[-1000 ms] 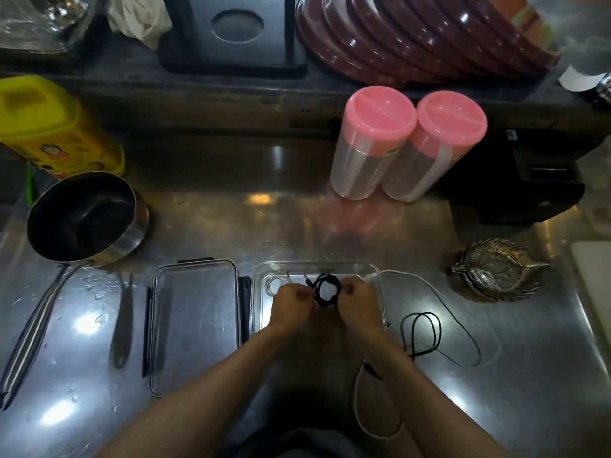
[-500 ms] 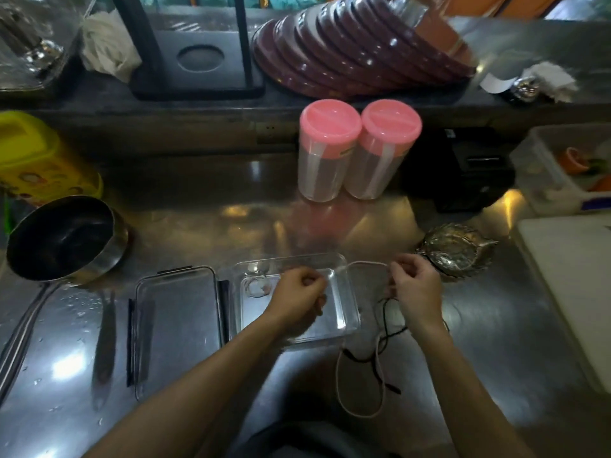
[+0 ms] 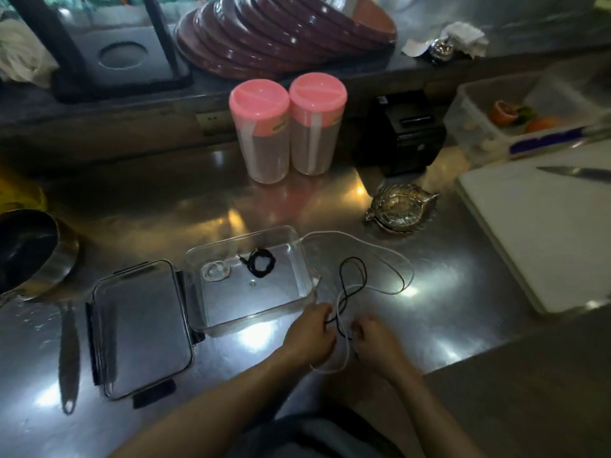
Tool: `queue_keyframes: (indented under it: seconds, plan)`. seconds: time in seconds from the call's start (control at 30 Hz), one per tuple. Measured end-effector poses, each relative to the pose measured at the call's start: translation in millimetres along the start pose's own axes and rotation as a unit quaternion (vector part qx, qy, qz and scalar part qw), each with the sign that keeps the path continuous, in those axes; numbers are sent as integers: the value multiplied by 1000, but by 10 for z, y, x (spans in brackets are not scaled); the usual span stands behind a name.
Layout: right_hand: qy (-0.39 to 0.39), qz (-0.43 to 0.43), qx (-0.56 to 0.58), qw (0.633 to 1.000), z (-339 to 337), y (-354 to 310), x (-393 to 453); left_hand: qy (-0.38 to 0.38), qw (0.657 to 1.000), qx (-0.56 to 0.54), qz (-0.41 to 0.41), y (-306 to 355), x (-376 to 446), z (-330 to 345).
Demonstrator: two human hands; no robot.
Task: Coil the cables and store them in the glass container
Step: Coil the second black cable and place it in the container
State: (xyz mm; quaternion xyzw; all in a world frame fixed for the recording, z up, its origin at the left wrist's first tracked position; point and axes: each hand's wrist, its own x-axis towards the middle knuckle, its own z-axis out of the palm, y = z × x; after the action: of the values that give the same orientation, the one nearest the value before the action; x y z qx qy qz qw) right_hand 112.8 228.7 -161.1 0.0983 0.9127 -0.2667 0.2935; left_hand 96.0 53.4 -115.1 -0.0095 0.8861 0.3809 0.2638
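Steel counter (image 3: 446, 285) is carrying everything; its left and right edges are running out of view. A pan (image 3: 29, 249) at the left edge is cut off, bowl only partly showing. A white cutting board (image 3: 545, 233) at the right edge is also cropped, with a knife blade (image 3: 578, 174) lying on it, handle out of view. A plastic tub (image 3: 489, 127) at the far right corner is blurred; orange pieces inside are hard to identify.

Two pink-lidded jars (image 3: 287, 127) are standing together toward the far edge; contents not discernible. The glass container (image 3: 297, 259) is sitting near the middle of the near edge, holding a coiled black cable (image 3: 261, 263) and a coiled white cable (image 3: 216, 271). Its lid (image 3: 139, 328) is lying flat just to its left.

Left hand (image 3: 310, 338) and right hand (image 3: 377, 342) are working just right of the container's near corner, both with fingers curled. Left is pinching the loose black cable (image 3: 355, 276); right is gripping where it crosses the loose white cable (image 3: 390, 259), though exactly which strand is unclear.
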Motion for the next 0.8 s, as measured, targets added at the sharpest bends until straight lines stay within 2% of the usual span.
queue_keyframes:
  seconds: [0.17,0.37,0.43,0.5,0.6,0.7,0.8]
  plan:
    - [8,-82,-60,995,186,115,-129,15,997,75,-8,-154,53,143]
    - [3,-63,-129,990,31,172,-81,35,995,87,-28,-273,10,195]
    - [42,-39,-67,996,-147,188,-127,33,995,95,-23,-302,-8,176]
    - [104,-15,116,988,-381,191,-220,33,995,90,-27,-334,-11,148]
    - [185,-34,380,905,-839,112,-398,18,996,71,-42,-363,-38,118]
    - [153,-100,547,817,-1289,-97,-551,16,997,53,-57,-391,-76,104]
    - [105,-179,656,726,-1676,-386,-667,8,997,36,-63,-396,-87,94]
